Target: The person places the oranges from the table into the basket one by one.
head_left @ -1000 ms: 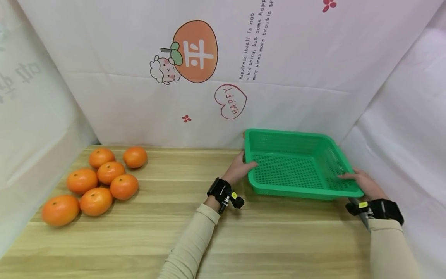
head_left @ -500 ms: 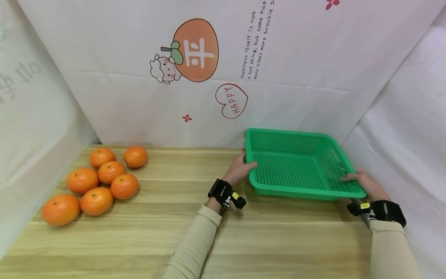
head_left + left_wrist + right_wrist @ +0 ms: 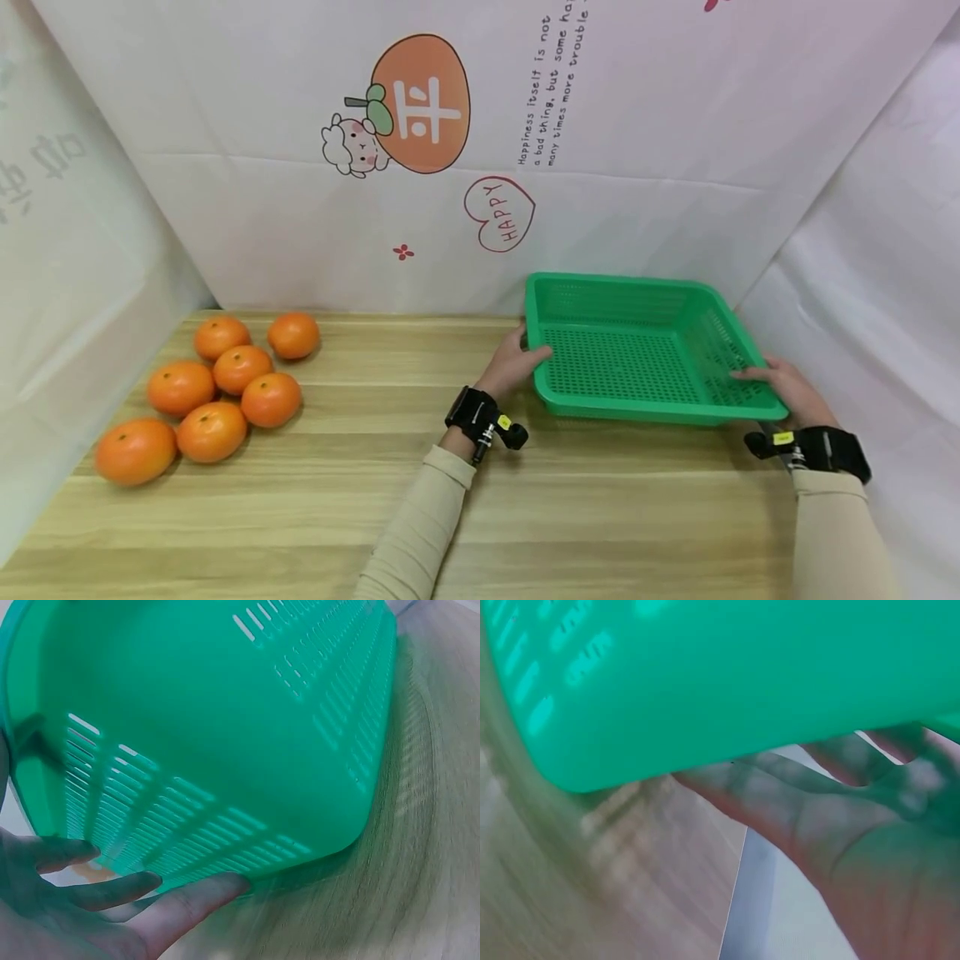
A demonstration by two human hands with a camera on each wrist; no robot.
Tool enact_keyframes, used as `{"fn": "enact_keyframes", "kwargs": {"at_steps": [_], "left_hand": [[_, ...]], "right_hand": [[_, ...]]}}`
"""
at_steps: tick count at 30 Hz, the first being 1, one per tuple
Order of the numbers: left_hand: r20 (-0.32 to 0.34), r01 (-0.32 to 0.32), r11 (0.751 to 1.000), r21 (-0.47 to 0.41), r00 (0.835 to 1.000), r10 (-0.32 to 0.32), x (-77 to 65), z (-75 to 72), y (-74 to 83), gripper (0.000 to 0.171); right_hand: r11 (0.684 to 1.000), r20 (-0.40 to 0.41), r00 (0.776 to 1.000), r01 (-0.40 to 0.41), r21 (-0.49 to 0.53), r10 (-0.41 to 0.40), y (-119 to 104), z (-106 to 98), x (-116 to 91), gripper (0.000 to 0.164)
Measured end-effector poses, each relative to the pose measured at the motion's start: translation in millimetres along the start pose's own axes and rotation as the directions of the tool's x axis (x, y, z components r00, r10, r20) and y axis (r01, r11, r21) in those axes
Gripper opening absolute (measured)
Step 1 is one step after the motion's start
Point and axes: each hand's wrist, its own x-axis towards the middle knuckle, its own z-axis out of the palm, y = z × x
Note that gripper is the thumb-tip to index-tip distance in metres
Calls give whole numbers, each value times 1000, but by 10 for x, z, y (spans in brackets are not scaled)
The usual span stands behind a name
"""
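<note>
A green perforated plastic basket [image 3: 622, 365] stands at the back right of the wooden table, nothing inside it. My left hand [image 3: 513, 363] grips its left side, thumb over the rim and fingers along the outside. Those fingers [image 3: 187, 900] spread against the slotted wall in the left wrist view. At the basket's right end my right hand [image 3: 797, 392] holds the rim, its thumb reaching inside. In the right wrist view, fingers [image 3: 780, 784] lie under the basket's outer wall [image 3: 705, 690], their tips partly hidden by it. The basket's lower edge is close over the tabletop.
Several oranges [image 3: 212, 432] sit grouped on the table's left side. A printed white cloth [image 3: 300, 242] hangs behind the table [image 3: 360, 500], and plain white cloth [image 3: 885, 275] closes in the right side, near my right hand.
</note>
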Motion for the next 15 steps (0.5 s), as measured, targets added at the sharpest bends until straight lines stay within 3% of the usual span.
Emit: {"fn": "enact_keyframes", "kwargs": {"at_steps": [4, 11, 15], "left_hand": [[4, -1, 1000, 10, 1000, 1, -35, -33, -13, 58], [6, -6, 1000, 7, 1000, 6, -102, -105, -11, 61], [9, -9, 1000, -17, 1000, 9, -123, -161, -6, 57]], "right_hand": [[1000, 4, 1000, 5, 2, -5, 3, 57, -4, 17], [998, -3, 1000, 13, -65, -13, -29, 132, -2, 28], [998, 17, 999, 37, 50, -38, -65, 186, 11, 16]]}}
